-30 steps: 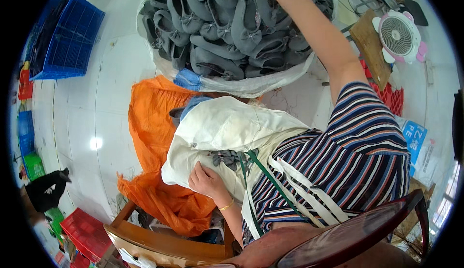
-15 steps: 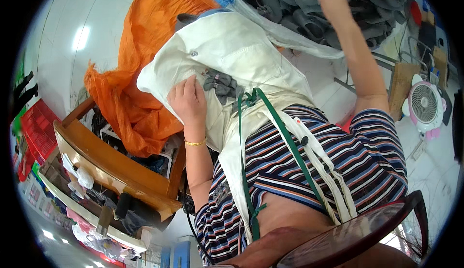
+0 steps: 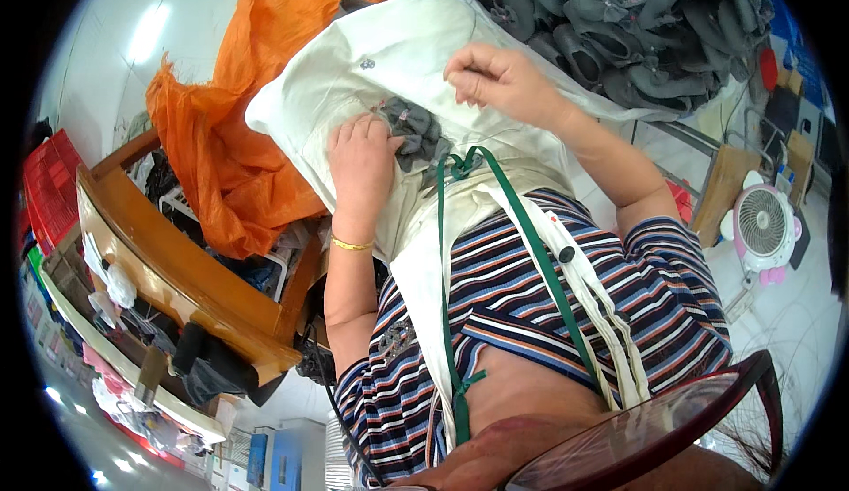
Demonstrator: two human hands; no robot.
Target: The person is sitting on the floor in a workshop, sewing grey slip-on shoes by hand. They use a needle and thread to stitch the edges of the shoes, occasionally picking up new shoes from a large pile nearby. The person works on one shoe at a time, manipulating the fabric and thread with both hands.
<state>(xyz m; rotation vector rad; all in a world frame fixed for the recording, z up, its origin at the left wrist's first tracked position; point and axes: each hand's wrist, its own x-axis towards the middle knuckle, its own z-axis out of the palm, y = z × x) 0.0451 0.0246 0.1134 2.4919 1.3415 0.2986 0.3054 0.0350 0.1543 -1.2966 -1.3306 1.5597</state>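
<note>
A white apron [image 3: 407, 35] is spread over my lap, and a small heap of dark grey fabric bows [image 3: 416, 128] lies on it. My left hand [image 3: 361, 162] rests on the apron at the left side of the bows, its thumb apart from the fingers and against the grey fabric. Raised over the right part of the apron is my right hand [image 3: 506, 86]. Its thumb and fingers are pinched together; whatever may be between them is too small to make out.
Grey felt shoe-like pieces [image 3: 610, 26], some with bows, are piled at the upper right. An orange sack [image 3: 239, 137] lies left of my lap, beside a wooden piece of furniture [image 3: 177, 270]. At right stands a pink-and-white fan [image 3: 762, 217]; a red crate [image 3: 55, 186] is far left.
My right hand has come back from the grey pile to above the apron. My left hand has shifted slightly, its thumb now at the bows. The view has tilted a little.
</note>
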